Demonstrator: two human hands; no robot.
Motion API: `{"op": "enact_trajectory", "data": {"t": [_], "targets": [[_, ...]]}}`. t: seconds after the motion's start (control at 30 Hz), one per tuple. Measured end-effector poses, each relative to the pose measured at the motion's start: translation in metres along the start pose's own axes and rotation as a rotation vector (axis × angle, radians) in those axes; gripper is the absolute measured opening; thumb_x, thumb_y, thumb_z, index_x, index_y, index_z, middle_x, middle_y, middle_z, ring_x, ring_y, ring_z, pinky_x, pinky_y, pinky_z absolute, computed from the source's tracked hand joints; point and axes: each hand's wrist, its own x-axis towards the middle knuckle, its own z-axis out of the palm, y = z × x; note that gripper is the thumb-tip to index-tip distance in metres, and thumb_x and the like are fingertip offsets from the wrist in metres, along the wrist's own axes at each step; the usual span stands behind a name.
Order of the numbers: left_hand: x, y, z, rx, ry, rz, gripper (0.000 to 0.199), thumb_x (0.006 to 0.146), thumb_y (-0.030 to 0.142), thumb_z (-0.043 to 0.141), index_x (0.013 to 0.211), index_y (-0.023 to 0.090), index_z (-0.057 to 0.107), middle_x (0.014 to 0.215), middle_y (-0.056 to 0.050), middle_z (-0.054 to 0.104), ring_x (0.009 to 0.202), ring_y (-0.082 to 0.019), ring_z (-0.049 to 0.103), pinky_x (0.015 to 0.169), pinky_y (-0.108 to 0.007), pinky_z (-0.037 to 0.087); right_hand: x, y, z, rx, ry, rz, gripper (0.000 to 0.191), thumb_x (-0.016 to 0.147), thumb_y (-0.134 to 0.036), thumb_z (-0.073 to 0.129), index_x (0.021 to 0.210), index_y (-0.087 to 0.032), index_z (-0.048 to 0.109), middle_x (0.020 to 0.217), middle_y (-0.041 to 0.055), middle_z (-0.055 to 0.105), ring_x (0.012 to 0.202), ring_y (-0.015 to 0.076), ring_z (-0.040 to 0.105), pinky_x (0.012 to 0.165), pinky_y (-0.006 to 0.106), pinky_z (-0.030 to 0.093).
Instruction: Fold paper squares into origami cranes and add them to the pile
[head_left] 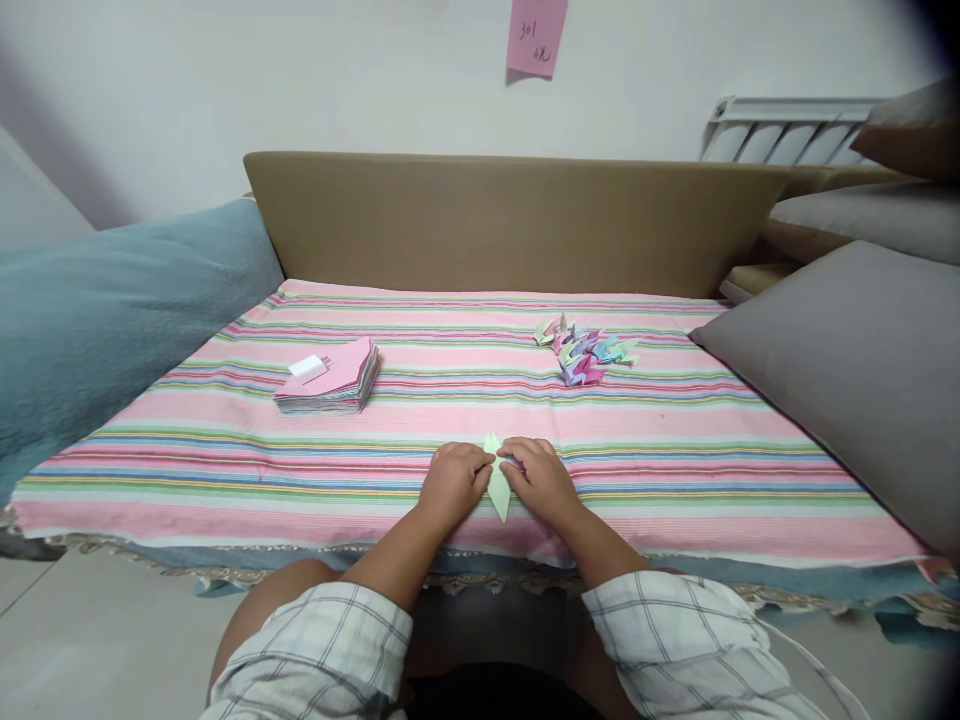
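A pale green folded paper [500, 495], a narrow diamond shape, lies on the striped cloth with one tip pointing towards me. My left hand [456, 484] grips its left edge near the upper half, fingers bent and pressed together. From the other side, my right hand [541, 482] pinches the right edge at about the same height. The two sets of fingertips almost meet over the paper and hide part of it. Beyond the right hand sits a pile of small folded paper cranes [581, 352] in several colours.
A stack of coloured paper sheets [337, 375] lies at the left, with a white plug adapter [308, 369] on top. The striped cloth [450, 330] covers the seat. A blue cushion [135, 300] bounds the left, grey cushions [840, 370] the right, a brown backrest [510, 220] the back.
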Motion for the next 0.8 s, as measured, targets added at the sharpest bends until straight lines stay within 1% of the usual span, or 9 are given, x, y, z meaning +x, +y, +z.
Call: {"op": "enact_trajectory", "data": {"t": [0.27, 0.47, 0.8], "targets": [[-0.0013, 0.0000, 0.0023, 0.078, 0.052, 0.042, 0.019, 0.081, 0.021, 0.055, 0.091, 0.020, 0.071, 0.086, -0.006, 0.066, 0.083, -0.020, 0.056, 0.078, -0.035, 0.043, -0.0002, 0.0024, 0.0038, -0.046, 0.022, -0.010, 0.019, 0.084, -0.026, 0.052, 0.097, -0.022, 0.066, 0.108, 0.0056, 0.064, 0.101, 0.0226, 0.051, 0.091, 0.038, 0.038], [-0.0029, 0.0001, 0.0037, 0.101, 0.077, 0.016, 0.019, 0.081, 0.023, 0.056, 0.090, 0.021, 0.072, 0.089, -0.006, 0.064, 0.086, -0.020, 0.054, 0.079, -0.036, 0.043, -0.0005, 0.0013, 0.0025, -0.057, 0.020, -0.008, 0.020, 0.084, -0.026, 0.052, 0.097, -0.022, 0.067, 0.108, 0.0052, 0.064, 0.100, 0.0229, 0.051, 0.091, 0.038, 0.039], [-0.0002, -0.0014, 0.0017, 0.077, 0.041, -0.005, 0.019, 0.082, 0.024, 0.055, 0.090, 0.021, 0.072, 0.087, -0.006, 0.065, 0.086, -0.021, 0.054, 0.081, -0.036, 0.043, 0.0007, 0.0022, 0.0027, -0.056, 0.012, 0.010, 0.020, 0.084, -0.027, 0.053, 0.095, -0.022, 0.068, 0.108, 0.0049, 0.065, 0.099, 0.0224, 0.051, 0.090, 0.038, 0.039]]}}
